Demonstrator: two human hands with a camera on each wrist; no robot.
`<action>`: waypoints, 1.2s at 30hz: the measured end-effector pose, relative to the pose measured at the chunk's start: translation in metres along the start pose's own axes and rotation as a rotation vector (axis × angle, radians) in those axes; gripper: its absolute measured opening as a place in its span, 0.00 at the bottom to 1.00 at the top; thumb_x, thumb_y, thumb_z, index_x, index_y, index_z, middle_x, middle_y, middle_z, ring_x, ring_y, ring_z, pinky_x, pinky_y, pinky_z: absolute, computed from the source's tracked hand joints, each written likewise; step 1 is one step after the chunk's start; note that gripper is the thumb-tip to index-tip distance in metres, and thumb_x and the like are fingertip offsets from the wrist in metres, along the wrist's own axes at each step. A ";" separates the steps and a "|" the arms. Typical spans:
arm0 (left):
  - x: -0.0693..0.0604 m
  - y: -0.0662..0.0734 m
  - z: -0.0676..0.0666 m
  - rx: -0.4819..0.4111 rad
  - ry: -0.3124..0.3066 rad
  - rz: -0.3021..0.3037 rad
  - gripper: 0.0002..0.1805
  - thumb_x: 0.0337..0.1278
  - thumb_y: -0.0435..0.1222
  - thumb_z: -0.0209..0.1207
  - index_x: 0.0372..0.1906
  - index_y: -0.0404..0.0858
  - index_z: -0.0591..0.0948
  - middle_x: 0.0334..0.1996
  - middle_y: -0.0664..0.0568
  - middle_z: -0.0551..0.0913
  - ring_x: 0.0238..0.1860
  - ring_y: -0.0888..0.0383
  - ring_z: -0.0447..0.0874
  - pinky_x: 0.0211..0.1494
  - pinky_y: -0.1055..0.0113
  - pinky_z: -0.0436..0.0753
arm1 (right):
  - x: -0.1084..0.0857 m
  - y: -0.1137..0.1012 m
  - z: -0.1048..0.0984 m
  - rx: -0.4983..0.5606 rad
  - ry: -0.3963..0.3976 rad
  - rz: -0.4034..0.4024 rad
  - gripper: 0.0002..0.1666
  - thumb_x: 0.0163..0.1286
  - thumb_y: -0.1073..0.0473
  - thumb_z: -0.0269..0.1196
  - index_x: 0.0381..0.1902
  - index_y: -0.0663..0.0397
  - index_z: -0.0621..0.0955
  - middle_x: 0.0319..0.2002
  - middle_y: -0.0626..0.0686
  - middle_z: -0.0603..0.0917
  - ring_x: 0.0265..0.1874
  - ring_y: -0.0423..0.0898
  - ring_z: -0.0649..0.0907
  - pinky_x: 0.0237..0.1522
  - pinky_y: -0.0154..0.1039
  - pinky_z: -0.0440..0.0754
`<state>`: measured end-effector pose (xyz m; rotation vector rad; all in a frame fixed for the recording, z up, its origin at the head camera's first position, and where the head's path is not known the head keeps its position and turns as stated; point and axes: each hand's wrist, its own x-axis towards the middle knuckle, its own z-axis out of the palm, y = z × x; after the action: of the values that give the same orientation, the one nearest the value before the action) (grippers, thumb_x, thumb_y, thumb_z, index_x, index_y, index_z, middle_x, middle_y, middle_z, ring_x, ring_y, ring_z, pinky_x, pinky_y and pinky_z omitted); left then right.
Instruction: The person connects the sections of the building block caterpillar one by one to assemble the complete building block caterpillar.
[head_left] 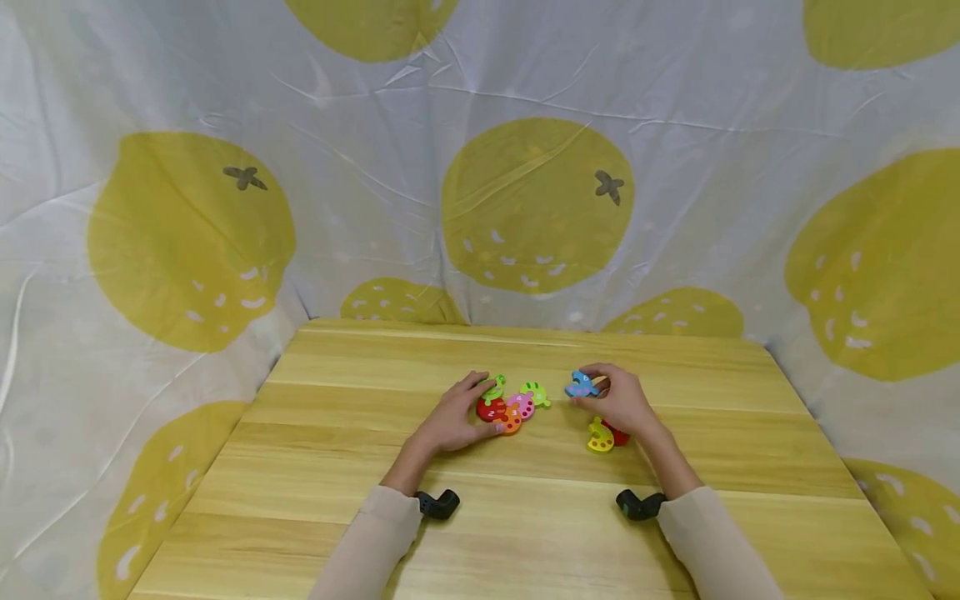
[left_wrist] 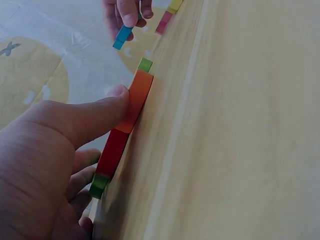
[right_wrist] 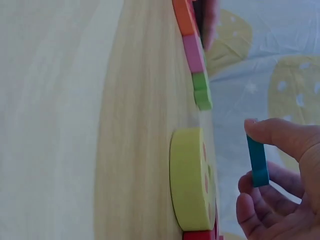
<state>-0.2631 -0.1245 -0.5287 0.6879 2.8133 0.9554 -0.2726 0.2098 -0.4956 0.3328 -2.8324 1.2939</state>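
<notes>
A row of joined puzzle pieces lies on the table: green [head_left: 495, 389], red [head_left: 489, 411], orange [head_left: 512, 423], pink [head_left: 522, 405] and light green [head_left: 535, 392]. My left hand [head_left: 450, 418] holds the row's left end, its thumb on the orange piece's edge and its fingers around the far side by the green and red pieces. Between thumb and fingertips, my right hand [head_left: 626, 404] pinches a blue puzzle piece [right_wrist: 257, 162] with pink dots, raised off the table. Near that wrist lie a yellow dotted piece [head_left: 599, 438] and a red piece [head_left: 619, 437], partly hidden by the hand.
The wooden table [head_left: 525, 533] reaches back to a hanging cloth [head_left: 375, 183] printed with yellow fruit, which also runs along both sides. Black wrist devices stick out inward beside the left sleeve [head_left: 375, 533] and the right sleeve [head_left: 712, 537].
</notes>
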 end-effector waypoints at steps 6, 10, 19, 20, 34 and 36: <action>0.002 0.000 0.002 0.023 0.005 -0.007 0.45 0.61 0.58 0.65 0.79 0.47 0.66 0.82 0.52 0.57 0.84 0.47 0.46 0.82 0.40 0.56 | -0.003 -0.006 0.007 0.011 -0.013 0.021 0.34 0.60 0.53 0.78 0.63 0.54 0.81 0.54 0.57 0.85 0.44 0.50 0.83 0.35 0.33 0.81; 0.002 0.001 0.002 0.023 0.012 -0.005 0.43 0.62 0.56 0.66 0.79 0.46 0.67 0.82 0.51 0.59 0.84 0.46 0.47 0.82 0.40 0.56 | -0.005 -0.008 0.013 0.031 -0.018 -0.006 0.34 0.60 0.55 0.78 0.63 0.56 0.81 0.54 0.58 0.85 0.43 0.50 0.83 0.35 0.34 0.82; 0.001 0.003 0.001 -0.006 0.013 -0.024 0.44 0.61 0.56 0.66 0.78 0.45 0.68 0.81 0.51 0.59 0.84 0.45 0.47 0.81 0.39 0.57 | -0.007 -0.009 0.028 0.048 0.003 0.001 0.32 0.59 0.56 0.77 0.61 0.56 0.82 0.54 0.57 0.86 0.45 0.52 0.84 0.42 0.39 0.82; 0.001 0.003 0.001 -0.010 0.015 -0.028 0.44 0.60 0.56 0.67 0.78 0.45 0.68 0.81 0.51 0.59 0.84 0.45 0.47 0.81 0.39 0.57 | -0.007 -0.009 0.029 0.052 0.002 0.003 0.32 0.59 0.56 0.77 0.61 0.56 0.82 0.53 0.57 0.86 0.46 0.52 0.84 0.42 0.39 0.82; 0.002 0.007 -0.002 -0.029 0.020 -0.039 0.45 0.59 0.55 0.68 0.78 0.44 0.69 0.81 0.49 0.61 0.83 0.44 0.50 0.81 0.39 0.58 | -0.004 -0.013 0.045 0.071 -0.001 -0.003 0.33 0.60 0.54 0.78 0.62 0.56 0.82 0.50 0.57 0.86 0.43 0.50 0.85 0.43 0.41 0.84; 0.002 0.007 -0.002 -0.038 0.025 -0.036 0.44 0.59 0.55 0.69 0.77 0.43 0.69 0.80 0.48 0.61 0.83 0.44 0.50 0.81 0.39 0.58 | -0.004 -0.014 0.047 0.065 0.000 -0.003 0.32 0.60 0.54 0.78 0.61 0.56 0.83 0.49 0.57 0.86 0.42 0.49 0.85 0.44 0.41 0.84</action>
<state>-0.2626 -0.1201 -0.5229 0.6233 2.8103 1.0160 -0.2619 0.1669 -0.5163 0.3377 -2.7941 1.3874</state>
